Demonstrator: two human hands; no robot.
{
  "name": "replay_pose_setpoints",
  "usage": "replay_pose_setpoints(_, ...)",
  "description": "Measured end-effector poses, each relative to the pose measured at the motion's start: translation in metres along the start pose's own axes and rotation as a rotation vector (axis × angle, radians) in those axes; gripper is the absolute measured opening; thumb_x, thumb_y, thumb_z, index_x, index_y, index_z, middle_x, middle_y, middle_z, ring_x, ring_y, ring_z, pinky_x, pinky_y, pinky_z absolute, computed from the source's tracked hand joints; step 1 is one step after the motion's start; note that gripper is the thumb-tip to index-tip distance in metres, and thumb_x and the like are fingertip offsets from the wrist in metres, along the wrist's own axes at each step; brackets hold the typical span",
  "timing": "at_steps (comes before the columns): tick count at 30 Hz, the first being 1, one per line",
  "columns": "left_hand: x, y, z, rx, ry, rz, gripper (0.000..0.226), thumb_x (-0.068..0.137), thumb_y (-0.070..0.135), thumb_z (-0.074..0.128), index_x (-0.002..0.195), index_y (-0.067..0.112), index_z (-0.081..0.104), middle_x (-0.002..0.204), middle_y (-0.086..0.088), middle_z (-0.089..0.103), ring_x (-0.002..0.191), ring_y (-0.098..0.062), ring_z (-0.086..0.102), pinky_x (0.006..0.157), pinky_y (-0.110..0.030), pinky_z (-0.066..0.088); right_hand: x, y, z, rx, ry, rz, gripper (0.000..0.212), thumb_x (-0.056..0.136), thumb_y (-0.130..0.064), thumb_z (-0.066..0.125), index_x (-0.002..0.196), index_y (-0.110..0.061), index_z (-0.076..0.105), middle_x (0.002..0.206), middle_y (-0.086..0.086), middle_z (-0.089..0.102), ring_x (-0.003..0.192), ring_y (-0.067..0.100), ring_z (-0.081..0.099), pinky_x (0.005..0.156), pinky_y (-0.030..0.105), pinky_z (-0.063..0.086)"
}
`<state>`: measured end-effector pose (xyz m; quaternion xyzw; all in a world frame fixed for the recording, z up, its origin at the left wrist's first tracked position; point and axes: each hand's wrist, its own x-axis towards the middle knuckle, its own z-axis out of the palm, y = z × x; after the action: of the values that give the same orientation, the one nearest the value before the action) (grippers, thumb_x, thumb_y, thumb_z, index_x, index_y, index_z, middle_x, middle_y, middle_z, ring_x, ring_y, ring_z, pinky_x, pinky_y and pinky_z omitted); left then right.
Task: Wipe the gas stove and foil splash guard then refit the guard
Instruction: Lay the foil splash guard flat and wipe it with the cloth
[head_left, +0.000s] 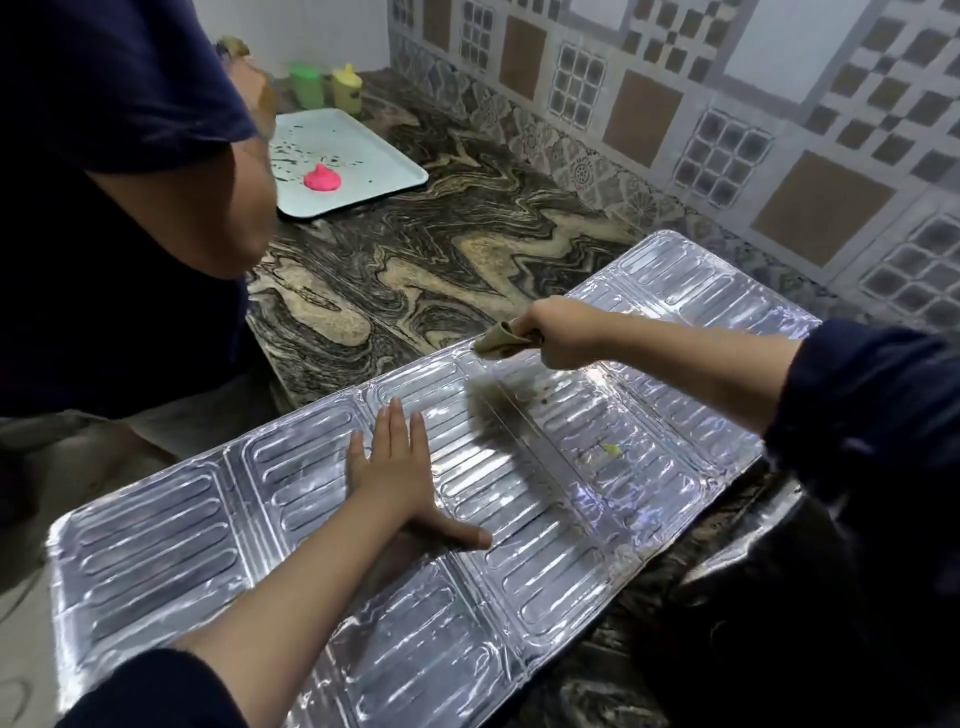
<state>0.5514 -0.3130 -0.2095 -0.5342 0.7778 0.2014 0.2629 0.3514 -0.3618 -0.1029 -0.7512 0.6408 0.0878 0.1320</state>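
- Foil splash guard (156, 561) lies unfolded and flat across the marbled bench (415, 270), its near-left end overhanging the edge; it is off the stove, and the stove itself cannot be clearly made out.
- Left hand (397, 470) is flat on the middle panels, fingers straight and spread, thumb out — pressing the sheet down, gripping nothing.
- Right hand (558, 332) is closed round a bunched olive cloth (501, 340) at the guard's far edge; whether the cloth is touching the foil cannot be told.
- Soiling noted: a dark smear (493, 421) just below the cloth, and a small yellow-green fleck (610, 449) further right.
- Judgement: wiping of the guard is in hand; refitting is not yet due.
- Recommendation: run the strokes along the embossed ribs, with light pressure, since thin foil is likely to crease or tear. Keep the flat hand near the stroke so the overhanging sheet does not slide.
- Also present: a second person's arm (208, 197) at left, and a pale tray (363, 156) carrying a pink blob (322, 179).
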Motion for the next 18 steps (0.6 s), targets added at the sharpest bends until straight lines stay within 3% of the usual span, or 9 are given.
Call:
replay_pose_setpoints(2, 0.000, 0.000, 0.001, -0.003, 0.003, -0.002, 0.167, 0.033, 0.098, 0.052, 0.139, 0.004, -0.038, 0.142, -0.019, -0.048, 0.136, -0.034, -0.040, 0.110, -0.057, -0.018, 0.023, -0.004, 0.017, -0.022, 0.060, -0.043, 0.056, 0.081, 0.004, 0.052, 0.132, -0.020, 0.056, 0.123, 0.006, 0.064, 0.108, 0.027, 0.061, 0.077, 0.023, 0.045)
replay_pose_setpoints(4, 0.001, 0.000, 0.002, 0.004, 0.012, -0.003, 0.167, 0.034, 0.098, 0.052, 0.139, 0.004, -0.037, 0.143, -0.019, -0.047, 0.136, -0.034, -0.040, 0.110, -0.057, -0.017, 0.043, -0.007, 0.039, -0.119, -0.005, -0.025, 0.068, 0.084, -0.001, 0.054, 0.146, -0.018, 0.034, 0.142, 0.010, 0.049, 0.123, 0.031, 0.052, 0.096, 0.033, 0.047)
replay_pose_setpoints(7, 0.002, -0.001, 0.003, 0.001, 0.022, -0.008, 0.167, 0.034, 0.099, 0.051, 0.139, 0.004, -0.037, 0.143, -0.019, -0.047, 0.136, -0.033, -0.040, 0.110, -0.056, -0.017, 0.054, -0.005, 0.066, -0.193, -0.070, 0.043, 0.081, 0.083, -0.006, 0.058, 0.151, -0.009, 0.014, 0.142, 0.016, 0.045, 0.126, 0.033, 0.047, 0.100, 0.036, 0.044)
replay_pose_setpoints(13, -0.001, -0.001, 0.006, -0.013, 0.068, -0.004, 0.167, 0.032, 0.099, 0.050, 0.141, 0.005, -0.035, 0.145, -0.017, -0.045, 0.138, -0.031, -0.037, 0.111, -0.056, -0.017, 0.045, 0.017, 0.076, -0.195, -0.125, -0.035, 0.073, 0.074, -0.009, 0.064, 0.142, -0.010, 0.037, 0.130, 0.014, 0.057, 0.113, 0.035, 0.057, 0.093, 0.036, 0.050)
replay_pose_setpoints(17, -0.004, 0.002, 0.004, 0.023, 0.096, -0.029, 0.167, 0.031, 0.101, 0.046, 0.143, 0.005, -0.032, 0.148, -0.017, -0.041, 0.140, -0.031, -0.034, 0.110, -0.056, -0.017, 0.018, 0.021, 0.078, -0.252, -0.189, -0.045, 0.077, 0.078, -0.007, 0.061, 0.148, -0.014, 0.028, 0.131, 0.014, 0.057, 0.115, 0.035, 0.056, 0.092, 0.037, 0.050)
replay_pose_setpoints(18, -0.006, 0.003, 0.004, 0.030, 0.101, -0.035, 0.167, 0.031, 0.102, 0.045, 0.143, 0.005, -0.032, 0.148, -0.017, -0.041, 0.140, -0.032, -0.033, 0.110, -0.056, -0.018, 0.009, 0.023, 0.079, -0.251, -0.206, -0.060, 0.074, 0.078, -0.009, 0.062, 0.145, -0.015, 0.033, 0.131, 0.013, 0.057, 0.113, 0.035, 0.057, 0.092, 0.038, 0.050)
